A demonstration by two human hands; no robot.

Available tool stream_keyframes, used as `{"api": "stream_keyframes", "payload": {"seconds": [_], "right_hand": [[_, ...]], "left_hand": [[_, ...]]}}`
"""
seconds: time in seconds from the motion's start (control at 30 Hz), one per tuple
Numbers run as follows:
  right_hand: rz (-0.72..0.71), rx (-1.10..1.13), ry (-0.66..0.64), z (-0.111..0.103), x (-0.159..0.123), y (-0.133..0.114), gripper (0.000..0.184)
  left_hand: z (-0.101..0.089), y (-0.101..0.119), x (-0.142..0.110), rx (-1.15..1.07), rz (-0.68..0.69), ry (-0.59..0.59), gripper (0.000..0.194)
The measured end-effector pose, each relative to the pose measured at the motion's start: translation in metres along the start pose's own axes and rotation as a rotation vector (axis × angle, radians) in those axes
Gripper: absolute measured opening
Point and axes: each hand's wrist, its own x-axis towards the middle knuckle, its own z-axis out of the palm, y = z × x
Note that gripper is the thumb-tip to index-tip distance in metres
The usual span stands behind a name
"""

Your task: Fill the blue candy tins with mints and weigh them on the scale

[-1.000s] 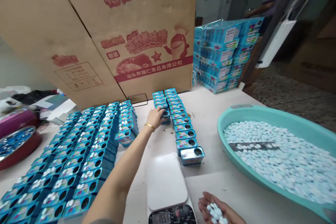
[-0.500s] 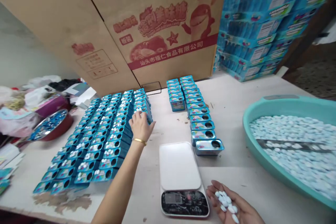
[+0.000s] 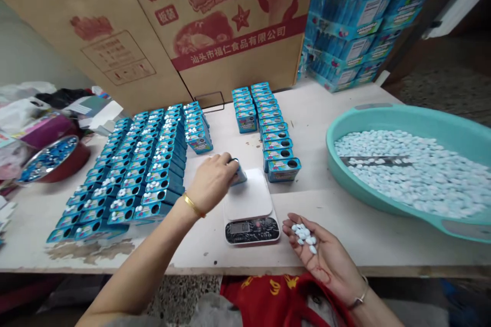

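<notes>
My left hand (image 3: pixel 215 180) grips a small blue candy tin (image 3: pixel 240 173) over the upper left part of the white kitchen scale (image 3: pixel 249 199); whether the tin touches the platform I cannot tell. The scale's display reads 0.0. Right of the scale, my right hand (image 3: pixel 326 250) lies palm up and cupped, with several pale blue-white candies (image 3: pixel 303 234) resting loose in it. Rows of blue tins (image 3: pixel 153 184) with candies on their tops fill the table's left side. Behind the scale stand two rows of tins with dark round openings (image 3: pixel 276 143).
A large turquoise basin (image 3: pixel 333 158) of candies, with a metal strip (image 3: pixel 376 161) lying in it, is at the right. A cardboard box (image 3: pixel 230 71) and plastic-wrapped stacks (image 3: pixel 345 36) stand behind. A red bowl (image 3: pixel 72 168) sits far left.
My left hand has moved from the left rows toward the scale, bringing a tin. My right hand still cups the candies. The view has tilted down, showing the table's front edge.
</notes>
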Motion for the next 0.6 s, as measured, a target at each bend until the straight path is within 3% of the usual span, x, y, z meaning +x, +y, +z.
{"api": "stream_keyframes", "payload": {"seconds": [0.1, 0.2, 0.37, 0.43, 0.53, 0.6], "right_hand": [[0.015, -0.005, -0.018, -0.001, -0.006, 0.002, 0.025], [0.006, 0.007, -0.027, -0.005, -0.009, 0.002, 0.024], [0.023, 0.031, -0.052, -0.011, -0.008, 0.001, 0.022], [0.024, 0.052, -0.066, -0.013, -0.006, 0.002, 0.021], [0.075, 0.070, -0.128, -0.018, -0.003, 0.005, 0.022], [0.116, 0.079, -0.167, -0.023, -0.001, 0.006, 0.025]], "left_hand": [[0.000, 0.028, 0.003, -0.017, 0.120, -0.071, 0.015], [0.005, 0.035, 0.007, -0.040, 0.123, -0.072, 0.013], [0.000, 0.049, -0.014, -0.219, 0.079, 0.136, 0.028], [0.005, 0.072, -0.028, -0.344, 0.160, 0.153, 0.024], [0.028, 0.118, -0.044, -0.434, 0.345, 0.108, 0.021], [0.046, 0.143, -0.047, -0.404, 0.361, 0.136, 0.024]]}}
